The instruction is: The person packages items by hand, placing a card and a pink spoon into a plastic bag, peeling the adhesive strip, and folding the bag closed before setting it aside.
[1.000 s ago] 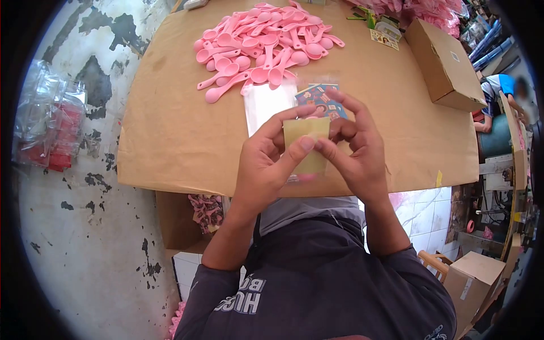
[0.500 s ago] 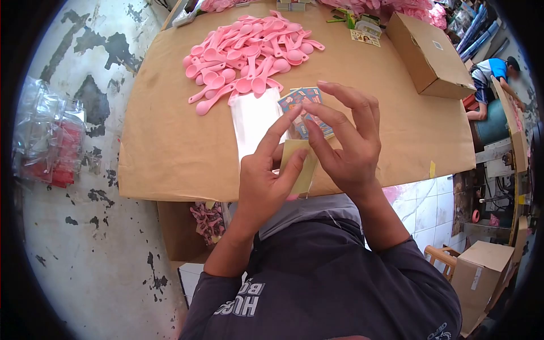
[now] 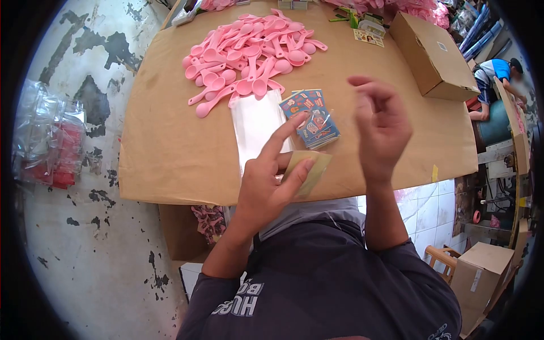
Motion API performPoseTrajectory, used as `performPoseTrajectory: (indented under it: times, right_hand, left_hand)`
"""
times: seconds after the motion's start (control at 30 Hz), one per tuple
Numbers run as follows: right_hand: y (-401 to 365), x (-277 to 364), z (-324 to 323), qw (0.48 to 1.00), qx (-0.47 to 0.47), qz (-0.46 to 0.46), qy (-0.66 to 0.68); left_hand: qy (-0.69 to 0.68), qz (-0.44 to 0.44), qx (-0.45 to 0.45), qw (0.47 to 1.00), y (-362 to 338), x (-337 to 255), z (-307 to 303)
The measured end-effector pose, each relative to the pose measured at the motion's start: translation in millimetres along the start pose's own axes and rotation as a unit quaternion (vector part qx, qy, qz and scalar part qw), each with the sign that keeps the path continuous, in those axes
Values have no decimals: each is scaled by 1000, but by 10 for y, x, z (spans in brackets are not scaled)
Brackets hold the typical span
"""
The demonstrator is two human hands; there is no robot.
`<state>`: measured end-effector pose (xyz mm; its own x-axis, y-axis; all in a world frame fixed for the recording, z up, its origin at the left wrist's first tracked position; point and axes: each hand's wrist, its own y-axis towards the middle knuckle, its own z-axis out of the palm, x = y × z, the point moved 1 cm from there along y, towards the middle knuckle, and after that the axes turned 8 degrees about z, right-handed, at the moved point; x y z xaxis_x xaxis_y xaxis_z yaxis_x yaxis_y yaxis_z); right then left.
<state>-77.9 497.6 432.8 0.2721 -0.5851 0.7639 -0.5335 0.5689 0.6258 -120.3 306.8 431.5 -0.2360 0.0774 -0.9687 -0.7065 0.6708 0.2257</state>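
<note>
My left hand (image 3: 263,181) pinches a pale yellow card (image 3: 310,173) between thumb and fingers, its index finger stretched out toward the stack of cards. The pale card looks slightly glossy. Just beyond the fingertips lies a small stack of blue printed cards (image 3: 317,113), with a clear plastic edge showing on its right. Left of the stack, a pile of white plastic bags (image 3: 255,122) lies flat on the brown-covered table (image 3: 164,153). Raised over the table to the right, my right hand (image 3: 382,127) is apart from the cards, its curled fingers smeared by motion.
A heap of pink spoons (image 3: 249,54) covers the far middle of the table. At the far right stands a cardboard box (image 3: 433,56), near a small printed card (image 3: 368,38). Another person (image 3: 496,76) works off to the right. Clear bags (image 3: 51,136) hang at the left.
My right hand has moved away to the right from my left hand, uncovering the blue card stack. The pale yellow card in my left hand has turned, showing more of its face.
</note>
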Motion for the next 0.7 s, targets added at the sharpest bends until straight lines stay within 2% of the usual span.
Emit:
performPoseTrajectory:
  times: [0.03, 0.07, 0.1, 0.17, 0.2, 0.27, 0.3, 0.37, 0.5, 0.57, 0.7]
  right_hand:
    - [70, -31, -34, 983, -42, 79, 159]
    - [104, -72, -71, 934, -82, 156, 311]
    - [98, -115, -120, 934, -80, 159, 311]
    - [66, -225, -228, 906, -61, 149, 391]
    - [34, -262, -280, 906, -60, 149, 390]
    - [-89, -272, -322, 885, 120, 220, 393]
    - [-136, -196, -294, 872, 176, 253, 380]
    - [-223, 67, -98, 906, 204, 277, 246]
    - [-350, 69, 92, 900, 277, 252, 221]
    - [-348, 82, 100, 898, 267, 261, 233]
    - [-281, 82, 44, 895, 266, 263, 244]
  left_hand:
    - [-68, -44, -25, 996, 0, -28, 2]
    - [-68, -46, -27, 996, 3, -10, -29]
    - [-100, -61, -29, 993, 10, 22, -72]
    - [-148, -81, -52, 984, 23, 44, -96]
    - [-149, -81, -54, 984, 30, 72, -105]
    - [-163, -34, -70, 984, 37, 135, -135]
    - [-163, -35, -73, 983, 43, 136, -134]
    - [-191, -18, -98, 977, 57, 120, -121]
    - [-180, 3, -95, 979, 32, 156, -141]
    - [-164, 40, -97, 981, 43, 178, -170]
    - [-155, 26, -92, 983, 32, 117, -238]
